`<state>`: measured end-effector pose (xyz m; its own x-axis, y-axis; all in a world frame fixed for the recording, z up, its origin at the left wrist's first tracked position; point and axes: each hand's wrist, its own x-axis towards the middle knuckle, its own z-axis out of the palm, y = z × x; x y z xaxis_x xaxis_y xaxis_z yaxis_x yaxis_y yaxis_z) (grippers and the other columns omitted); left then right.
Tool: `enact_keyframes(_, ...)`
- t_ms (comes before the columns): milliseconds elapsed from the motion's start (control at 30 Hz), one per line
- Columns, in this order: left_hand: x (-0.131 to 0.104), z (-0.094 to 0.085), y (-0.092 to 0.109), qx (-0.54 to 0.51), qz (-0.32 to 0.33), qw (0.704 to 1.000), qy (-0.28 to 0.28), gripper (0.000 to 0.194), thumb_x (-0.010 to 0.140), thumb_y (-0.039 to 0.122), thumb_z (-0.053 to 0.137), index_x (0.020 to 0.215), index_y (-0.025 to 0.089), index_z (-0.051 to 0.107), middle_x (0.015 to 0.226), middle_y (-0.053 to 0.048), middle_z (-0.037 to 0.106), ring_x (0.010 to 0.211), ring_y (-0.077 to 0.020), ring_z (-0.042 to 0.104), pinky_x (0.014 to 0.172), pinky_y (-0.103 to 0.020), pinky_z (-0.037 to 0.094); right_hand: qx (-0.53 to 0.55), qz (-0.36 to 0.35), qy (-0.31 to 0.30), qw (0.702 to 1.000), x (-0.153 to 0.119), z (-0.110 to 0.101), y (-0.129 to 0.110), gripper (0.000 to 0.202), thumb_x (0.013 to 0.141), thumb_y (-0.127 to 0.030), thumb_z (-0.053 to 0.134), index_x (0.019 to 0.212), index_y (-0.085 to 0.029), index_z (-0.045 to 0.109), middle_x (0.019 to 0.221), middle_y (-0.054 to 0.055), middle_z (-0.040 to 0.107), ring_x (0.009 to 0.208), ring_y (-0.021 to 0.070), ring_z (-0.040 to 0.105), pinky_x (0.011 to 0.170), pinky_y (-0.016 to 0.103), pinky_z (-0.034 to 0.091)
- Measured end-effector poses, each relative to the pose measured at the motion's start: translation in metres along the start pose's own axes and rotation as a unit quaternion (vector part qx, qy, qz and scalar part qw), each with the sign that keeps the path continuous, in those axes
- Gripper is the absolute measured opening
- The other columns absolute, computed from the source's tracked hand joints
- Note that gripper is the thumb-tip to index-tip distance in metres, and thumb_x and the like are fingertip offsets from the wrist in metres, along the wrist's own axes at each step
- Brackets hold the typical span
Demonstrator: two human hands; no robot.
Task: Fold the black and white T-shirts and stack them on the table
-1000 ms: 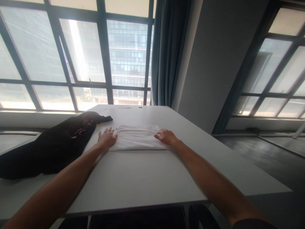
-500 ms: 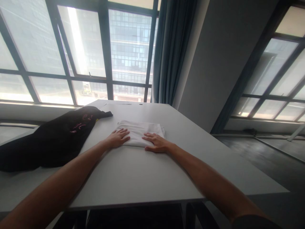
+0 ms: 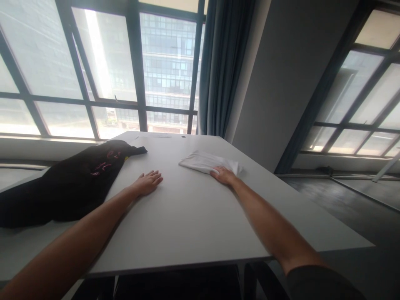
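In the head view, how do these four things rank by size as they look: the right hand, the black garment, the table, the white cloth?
1. Table
2. Black garment
3. White cloth
4. Right hand

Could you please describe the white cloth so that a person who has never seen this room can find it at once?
Begin with the white table before the large window. On it, find the person's right hand, which touches the near side of the white cloth. This cloth is pale and loosely folded, while the black garment on the left is larger, with pink marks.
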<state>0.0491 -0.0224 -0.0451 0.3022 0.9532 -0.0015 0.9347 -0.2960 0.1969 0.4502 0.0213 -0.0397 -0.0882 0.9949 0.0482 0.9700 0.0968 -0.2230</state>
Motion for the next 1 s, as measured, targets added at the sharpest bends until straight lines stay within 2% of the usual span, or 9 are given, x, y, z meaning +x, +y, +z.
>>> enact_keyframes(67, 0.000, -0.001, 0.001, -0.001, 0.002, 1.000, -0.001, 0.064, 0.098, 0.052, 0.018, 0.151, 0.024, 0.040, 0.163, -0.009, 0.025, 0.151, -0.0274, 0.018, 0.117, -0.058, 0.015, -0.008, 0.098, 0.020, 0.995, 0.000, -0.004, 0.019, 0.071, 0.095, -0.066, 0.033, 0.150, -0.022, 0.044, 0.160, 0.011, 0.031, 0.149, 0.0336, 0.020, 0.117, 0.061, 0.013)
enact_keyframes(200, 0.000, -0.002, 0.002, 0.016, 0.006, 1.000, -0.004, 0.065, 0.098, 0.052, 0.017, 0.152, 0.022, 0.038, 0.163, -0.010, 0.025, 0.151, -0.0274, 0.018, 0.117, -0.058, 0.016, -0.016, 0.266, 0.064, 0.962, -0.003, -0.008, 0.048, 0.080, 0.092, -0.070, 0.027, 0.150, -0.018, 0.043, 0.159, 0.017, 0.030, 0.147, 0.0417, 0.019, 0.111, 0.071, 0.012)
enact_keyframes(367, -0.001, -0.003, 0.004, 0.040, 0.004, 0.999, -0.013, 0.066, 0.098, 0.053, 0.015, 0.153, 0.021, 0.035, 0.163, -0.010, 0.023, 0.151, -0.0268, 0.018, 0.117, -0.056, 0.018, -0.024, 0.336, 0.073, 0.939, -0.004, -0.006, 0.066, 0.087, 0.087, -0.076, 0.028, 0.151, -0.018, 0.040, 0.160, 0.018, 0.027, 0.147, 0.0424, 0.016, 0.112, 0.070, 0.007)
enact_keyframes(533, -0.004, -0.005, 0.007, 0.044, 0.002, 0.999, -0.016, 0.067, 0.099, 0.052, 0.016, 0.154, 0.019, 0.034, 0.164, -0.011, 0.022, 0.151, -0.0261, 0.017, 0.118, -0.054, 0.017, -0.006, 0.396, 0.114, 0.911, -0.006, -0.006, 0.084, 0.099, 0.082, -0.083, 0.028, 0.149, -0.013, 0.042, 0.159, 0.024, 0.026, 0.145, 0.0499, 0.012, 0.110, 0.073, 0.004)
enact_keyframes(667, -0.006, -0.006, 0.008, 0.042, 0.005, 0.999, -0.015, 0.065, 0.099, 0.051, 0.017, 0.153, 0.019, 0.034, 0.164, -0.012, 0.021, 0.151, -0.0262, 0.017, 0.118, -0.055, 0.017, 0.005, 0.418, 0.134, 0.899, -0.008, -0.006, 0.095, 0.098, 0.083, -0.080, 0.029, 0.150, -0.008, 0.039, 0.156, 0.029, 0.024, 0.144, 0.0517, 0.011, 0.108, 0.074, 0.003)
enact_keyframes(800, -0.005, -0.006, 0.008, 0.040, 0.005, 0.999, -0.015, 0.063, 0.100, 0.052, 0.019, 0.152, 0.022, 0.035, 0.164, -0.012, 0.021, 0.151, -0.0265, 0.017, 0.118, -0.055, 0.018, 0.002, 0.408, 0.106, 0.907, -0.007, -0.007, 0.093, 0.095, 0.085, -0.078, 0.029, 0.152, -0.011, 0.036, 0.158, 0.027, 0.023, 0.145, 0.0491, 0.013, 0.110, 0.072, 0.006)
enact_keyframes(900, -0.004, -0.004, 0.006, 0.040, 0.009, 0.999, -0.011, 0.062, 0.100, 0.052, 0.020, 0.151, 0.022, 0.037, 0.163, -0.013, 0.022, 0.151, -0.0276, 0.018, 0.117, -0.056, 0.018, -0.006, 0.355, 0.062, 0.933, -0.009, -0.009, 0.084, 0.088, 0.087, -0.076, 0.029, 0.155, -0.020, 0.032, 0.161, 0.021, 0.021, 0.146, 0.0474, 0.015, 0.108, 0.074, 0.012)
enact_keyframes(1000, -0.003, -0.002, 0.005, 0.043, 0.013, 0.999, -0.002, 0.061, 0.100, 0.052, 0.021, 0.150, 0.022, 0.038, 0.163, -0.013, 0.024, 0.151, -0.0283, 0.019, 0.116, -0.057, 0.019, -0.026, 0.273, 0.024, 0.961, -0.013, -0.010, 0.075, 0.083, 0.088, -0.075, 0.029, 0.156, -0.026, 0.031, 0.163, 0.017, 0.019, 0.146, 0.0463, 0.016, 0.107, 0.074, 0.017)
